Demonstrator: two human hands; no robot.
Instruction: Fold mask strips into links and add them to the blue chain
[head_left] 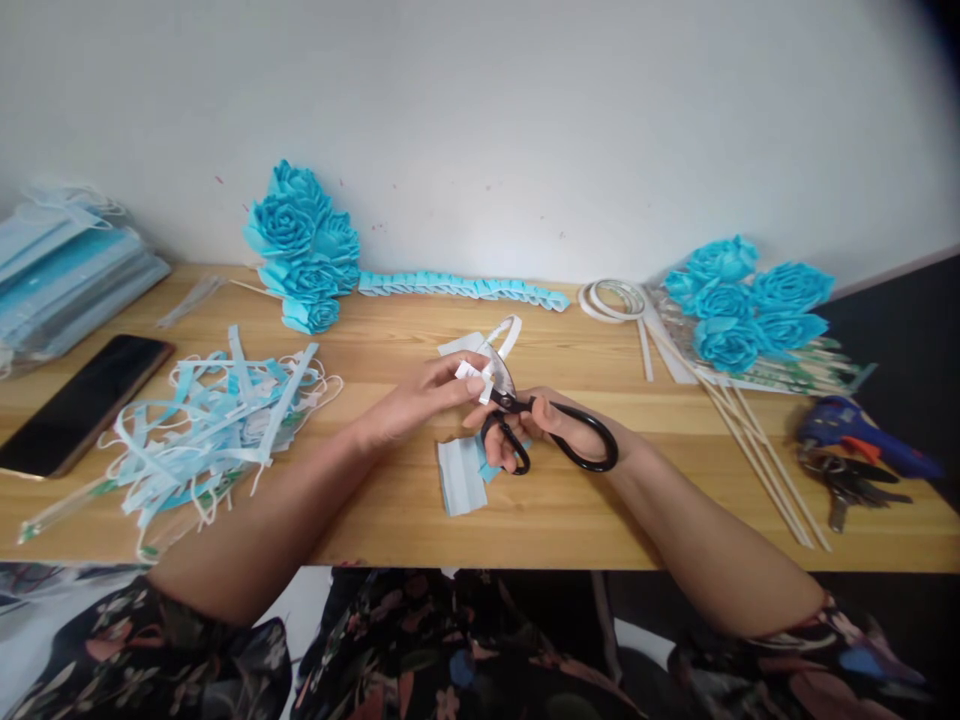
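My right hand [551, 425] is closed around the black handles of a pair of scissors [600, 445], whose blades point up and to the left. Between thumb and fingers, my left hand [427, 395] pinches a small piece of white strip [478, 380] right at the blades. A curled white band [512, 335] rises just behind the blades; whether it joins the pinched piece I cannot tell. On the table under my hands lie a folded pale-blue piece of mask cloth [460, 478] and a smaller blue scrap, partly hidden by my right fingers.
A heap of cut mask strips [217, 430], a phone [82, 400] and a pack of masks [67, 275] lie left. Blue cloth roses [300, 250] and a pleated strip [465, 287] sit behind. On the right are tape rolls [615, 300], more roses [731, 300], sticks [750, 455], keys [844, 490] and a blue glue gun [855, 435].
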